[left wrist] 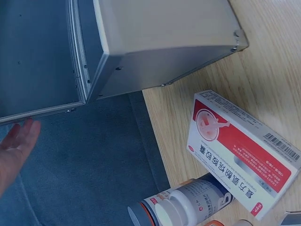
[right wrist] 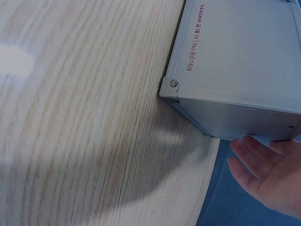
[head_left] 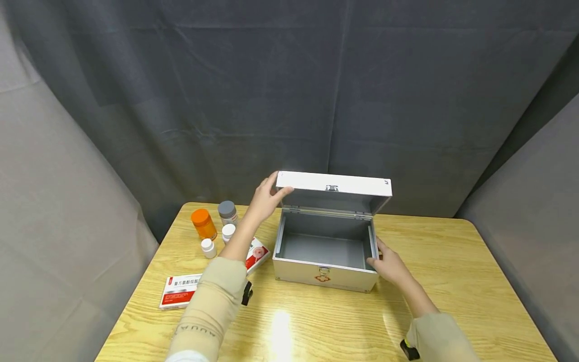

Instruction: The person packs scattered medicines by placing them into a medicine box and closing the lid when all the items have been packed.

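A silver metal first-aid box (head_left: 344, 281) stands on the table with its hinged lid (head_left: 312, 179) raised and its grey inside bare. My left hand (head_left: 263, 201) holds the lid at its left end, thumb across the front corner. In the left wrist view its fingertips (left wrist: 32, 126) lie against the lid's edge; the thumb is hidden there. At the box's right wall is my right hand (head_left: 392, 266), thumb over the rim and fingers outside. The right wrist view shows those fingers (right wrist: 249, 155) along the outer wall.
Left of the box stand an orange bottle (head_left: 204, 224), a grey-capped bottle (head_left: 227, 212) and two white bottles, one small (head_left: 208, 248). One red-and-white medicine carton (head_left: 257, 254) lies beside the box, another (head_left: 178, 291) nearer the left edge. A dark curtain (head_left: 289, 100) hangs behind the table.
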`<state>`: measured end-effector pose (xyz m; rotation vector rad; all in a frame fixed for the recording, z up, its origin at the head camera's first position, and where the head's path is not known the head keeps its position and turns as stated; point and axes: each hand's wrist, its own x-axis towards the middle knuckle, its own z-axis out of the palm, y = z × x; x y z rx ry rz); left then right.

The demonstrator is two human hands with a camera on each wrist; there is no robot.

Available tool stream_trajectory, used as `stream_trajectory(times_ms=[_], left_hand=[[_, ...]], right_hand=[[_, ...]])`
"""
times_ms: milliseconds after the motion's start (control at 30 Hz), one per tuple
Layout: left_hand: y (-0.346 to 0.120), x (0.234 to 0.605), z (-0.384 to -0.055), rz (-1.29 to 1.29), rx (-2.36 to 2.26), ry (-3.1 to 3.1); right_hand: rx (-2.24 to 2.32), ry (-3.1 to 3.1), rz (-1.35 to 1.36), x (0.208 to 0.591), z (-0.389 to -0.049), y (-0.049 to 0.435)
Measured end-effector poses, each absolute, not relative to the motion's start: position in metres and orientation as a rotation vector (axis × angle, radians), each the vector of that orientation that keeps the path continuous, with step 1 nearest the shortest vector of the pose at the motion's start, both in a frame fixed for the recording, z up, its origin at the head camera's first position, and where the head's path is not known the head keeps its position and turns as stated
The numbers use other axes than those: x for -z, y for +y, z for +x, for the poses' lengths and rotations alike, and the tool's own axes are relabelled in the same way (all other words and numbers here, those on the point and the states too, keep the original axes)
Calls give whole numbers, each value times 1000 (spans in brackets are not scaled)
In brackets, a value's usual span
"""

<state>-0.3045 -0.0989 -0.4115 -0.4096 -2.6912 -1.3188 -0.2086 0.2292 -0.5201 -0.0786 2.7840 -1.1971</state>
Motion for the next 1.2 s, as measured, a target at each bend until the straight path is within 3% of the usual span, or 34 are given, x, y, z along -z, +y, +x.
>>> stream_trajectory(times_ms=[1200], left_hand=[[-80,410,-335,-130,1531,-2500]], right_hand=[[1205,2793,-13,527,-192,225]])
